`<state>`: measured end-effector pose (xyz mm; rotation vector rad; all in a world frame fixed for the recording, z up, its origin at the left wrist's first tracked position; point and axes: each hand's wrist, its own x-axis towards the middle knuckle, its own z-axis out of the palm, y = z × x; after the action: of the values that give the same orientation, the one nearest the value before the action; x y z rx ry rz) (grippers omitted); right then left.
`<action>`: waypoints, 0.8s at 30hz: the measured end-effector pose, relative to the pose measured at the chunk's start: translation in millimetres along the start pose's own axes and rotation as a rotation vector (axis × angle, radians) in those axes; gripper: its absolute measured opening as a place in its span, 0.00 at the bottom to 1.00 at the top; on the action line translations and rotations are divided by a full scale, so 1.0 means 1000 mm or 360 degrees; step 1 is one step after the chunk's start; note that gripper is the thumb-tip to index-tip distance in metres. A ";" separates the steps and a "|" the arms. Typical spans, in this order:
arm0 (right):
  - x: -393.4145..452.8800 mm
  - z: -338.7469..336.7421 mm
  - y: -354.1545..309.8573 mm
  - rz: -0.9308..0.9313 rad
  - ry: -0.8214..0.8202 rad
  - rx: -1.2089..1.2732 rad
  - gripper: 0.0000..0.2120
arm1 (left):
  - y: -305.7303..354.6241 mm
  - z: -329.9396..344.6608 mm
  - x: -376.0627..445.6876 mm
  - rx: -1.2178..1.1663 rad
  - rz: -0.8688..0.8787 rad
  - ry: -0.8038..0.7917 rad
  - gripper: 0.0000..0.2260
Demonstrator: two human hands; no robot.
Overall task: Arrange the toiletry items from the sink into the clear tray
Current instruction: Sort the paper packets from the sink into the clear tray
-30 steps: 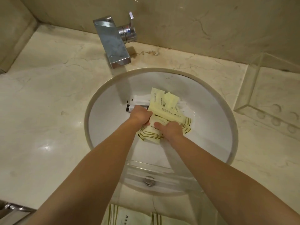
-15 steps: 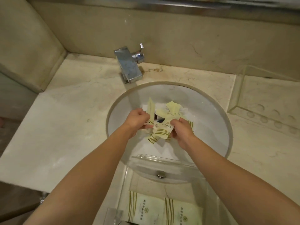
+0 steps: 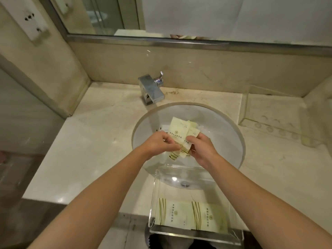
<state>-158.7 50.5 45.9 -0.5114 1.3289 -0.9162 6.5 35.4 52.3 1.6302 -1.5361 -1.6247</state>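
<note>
The left hand (image 3: 159,143) pinches the near edge of a fanned bunch of pale sachets (image 3: 180,134) over the sink (image 3: 231,141); the right hand (image 3: 201,147) clamps the same bunch from the other side. Both forearms reach forward, wrists bent down. The fan looks loose, so one sachet could slip back into the basin. The clear tray (image 3: 156,194), already holding two packets (image 3: 190,215), overhangs the bench (image 3: 86,159) edge and could tip if knocked.

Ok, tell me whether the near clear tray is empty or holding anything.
Not empty: the clear tray holds two striped packets lying flat side by side.
</note>
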 end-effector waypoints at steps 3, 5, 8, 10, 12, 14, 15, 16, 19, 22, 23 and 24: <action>-0.015 -0.009 0.004 -0.0034 0.0055 -0.0006 0.09 | 0.001 0.000 -0.009 0.0101 -0.0011 0.0042 0.08; -0.020 -0.014 0.006 -0.0069 0.0110 -0.0034 0.07 | 0.002 0.001 -0.012 0.0201 -0.0001 0.0067 0.10; -0.031 -0.022 0.012 -0.0120 0.0204 -0.0168 0.15 | 0.000 0.002 -0.020 0.0201 0.0092 -0.0005 0.17; -0.039 -0.031 0.017 -0.0104 0.0189 -0.0326 0.26 | -0.001 0.002 -0.027 0.0208 0.0129 -0.0095 0.18; -0.049 -0.039 0.020 -0.0071 0.0167 -0.0521 0.27 | -0.001 0.003 -0.033 0.0255 0.0133 -0.0198 0.16; -0.057 -0.048 0.024 -0.0071 0.0217 -0.0659 0.17 | -0.002 0.002 -0.036 0.0393 0.0152 -0.0277 0.14; -0.062 -0.052 0.026 -0.0084 0.0260 -0.0697 0.13 | -0.003 0.002 -0.037 0.0486 0.0165 -0.0309 0.12; -0.065 -0.057 0.029 -0.0109 0.0306 -0.0718 0.10 | -0.003 0.002 -0.038 0.0583 0.0180 -0.0335 0.11; -0.077 -0.071 0.041 -0.0204 0.0390 -0.0754 0.06 | -0.008 0.005 -0.042 0.0825 0.0181 -0.0395 0.10; -0.086 -0.084 0.054 -0.0245 0.0454 -0.0820 0.06 | -0.016 0.009 -0.046 0.1029 0.0167 -0.0429 0.09; -0.088 -0.088 0.060 -0.0229 0.0482 -0.0854 0.07 | -0.019 0.010 -0.046 0.1065 0.0162 -0.0436 0.09; -0.090 -0.091 0.064 -0.0209 0.0509 -0.0890 0.07 | -0.021 0.011 -0.047 0.1084 0.0155 -0.0441 0.09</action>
<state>-227.0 175.2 30.3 -0.9170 1.8751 -0.7444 17.7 86.9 53.1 1.6311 -2.4702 -1.3958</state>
